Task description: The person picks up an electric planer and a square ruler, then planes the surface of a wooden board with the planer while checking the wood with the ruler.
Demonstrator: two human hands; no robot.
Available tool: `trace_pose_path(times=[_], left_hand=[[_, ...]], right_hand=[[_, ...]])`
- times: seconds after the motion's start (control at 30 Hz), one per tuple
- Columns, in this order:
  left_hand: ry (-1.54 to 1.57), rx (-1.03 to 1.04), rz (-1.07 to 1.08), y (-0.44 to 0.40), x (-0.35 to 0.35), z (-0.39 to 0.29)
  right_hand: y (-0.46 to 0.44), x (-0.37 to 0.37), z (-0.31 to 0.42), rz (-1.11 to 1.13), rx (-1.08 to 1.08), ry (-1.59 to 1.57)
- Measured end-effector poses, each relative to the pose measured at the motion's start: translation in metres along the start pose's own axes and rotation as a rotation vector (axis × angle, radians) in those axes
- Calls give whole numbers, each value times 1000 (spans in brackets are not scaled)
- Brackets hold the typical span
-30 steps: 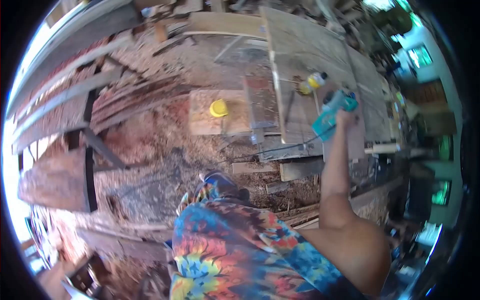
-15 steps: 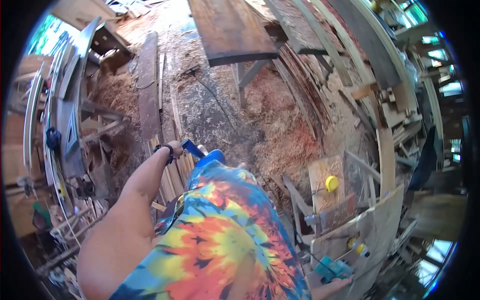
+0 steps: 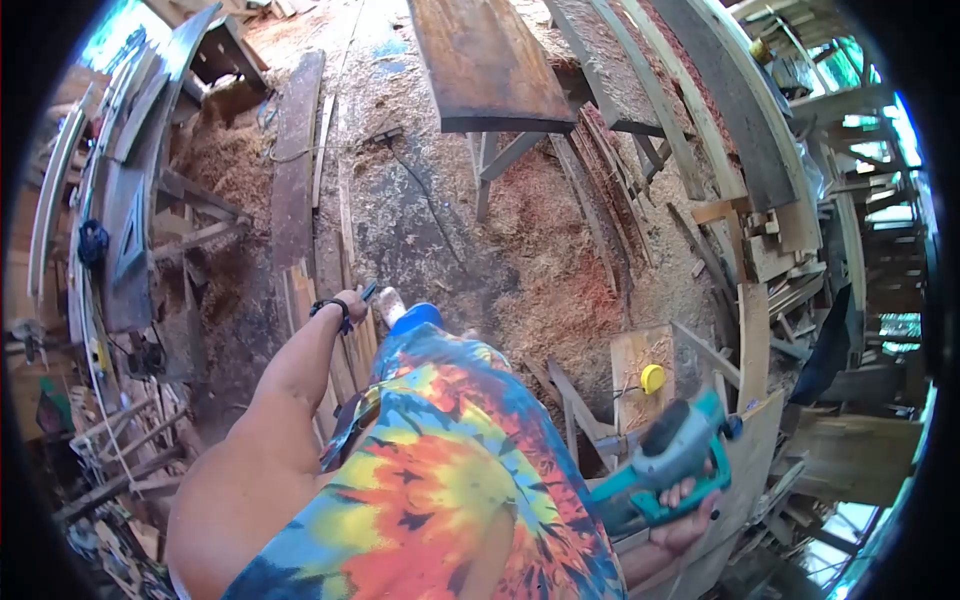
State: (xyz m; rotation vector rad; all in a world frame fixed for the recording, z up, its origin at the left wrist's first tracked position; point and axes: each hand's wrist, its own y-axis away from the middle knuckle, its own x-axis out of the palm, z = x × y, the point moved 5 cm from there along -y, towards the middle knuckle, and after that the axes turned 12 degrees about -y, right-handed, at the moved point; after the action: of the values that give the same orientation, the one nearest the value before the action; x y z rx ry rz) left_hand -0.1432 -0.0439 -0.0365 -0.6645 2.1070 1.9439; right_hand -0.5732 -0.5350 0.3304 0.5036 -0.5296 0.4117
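My right hand (image 3: 690, 520) is wrapped round the handle of a teal power tool that looks like an electric hand planer (image 3: 655, 455). The planer is raised and tilted at my right side, over a wooden board (image 3: 735, 520). My left hand (image 3: 352, 303), with a dark band at its wrist, hangs beside my left leg. Its fingers are closed on a small blue object (image 3: 370, 290), seen nearly edge-on, whose kind I cannot make out. Sawdust and planks lie below the left hand.
A thick brown slab (image 3: 490, 70) stands on supports ahead. A yellow round object (image 3: 652, 379) sits on a wooden piece near the planer. A cord (image 3: 425, 190) runs across the shaving-covered floor. Long planks (image 3: 295, 150) lie on the left, and stacked lumber (image 3: 740, 100) stands right.
The planer has been lifted by my right hand from low over the board, up and forward. The blue object in my left hand has turned and shows less of its face. The view has shifted slightly.
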Motion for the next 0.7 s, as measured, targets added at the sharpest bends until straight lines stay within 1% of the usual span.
trace_pose_path(times=[0.03, 0.07, 0.13, 0.17, 0.23, 0.3, 0.37, 0.4, 0.47, 0.5, 0.53, 0.57, 0.6, 0.63, 0.67, 0.7], left_hand=[[18, 5, 5, -4, 10, 5], [41, 8, 10, -10, 19, 14], [33, 47, -20, -16, 36, 31], [161, 11, -16, -10, 45, 43], [405, -63, -10, 13, 67, 69], [425, -98, -22, 12, 101, 105], [544, -26, -64, -13, 155, 156], [541, -61, -71, -5, 168, 171], [447, -193, -87, 34, 177, 183], [318, -206, -68, 47, 179, 187], [-459, 97, -20, 29, 214, 201], [265, -430, 15, 31, 234, 228], [-261, -157, 120, 18, 250, 238], [-500, 57, 203, 54, 210, 208], [-286, -29, 140, -21, 309, 280], [-301, -27, 166, -31, 293, 287]], right_hand=[[-20, 15, -12, 69, 41, 57], [-36, 37, -24, 194, 114, 177], [-74, 65, -52, 227, 200, 265], [-84, 93, -67, 276, 199, 374], [-110, 126, -98, 371, 306, 418], [-127, 165, -130, 445, 343, 502], [-140, 207, -164, 518, 409, 526], [-145, 229, -181, 532, 439, 545], [-152, 268, -215, 573, 472, 580], [-154, 286, -232, 602, 476, 596], [-158, 303, -251, 627, 481, 610], [-162, 318, -267, 648, 479, 606], [-167, 335, -284, 662, 474, 606], [-173, 350, -300, 671, 466, 604], [-179, 364, -317, 651, 469, 610], [-183, 377, -331, 652, 460, 626]])
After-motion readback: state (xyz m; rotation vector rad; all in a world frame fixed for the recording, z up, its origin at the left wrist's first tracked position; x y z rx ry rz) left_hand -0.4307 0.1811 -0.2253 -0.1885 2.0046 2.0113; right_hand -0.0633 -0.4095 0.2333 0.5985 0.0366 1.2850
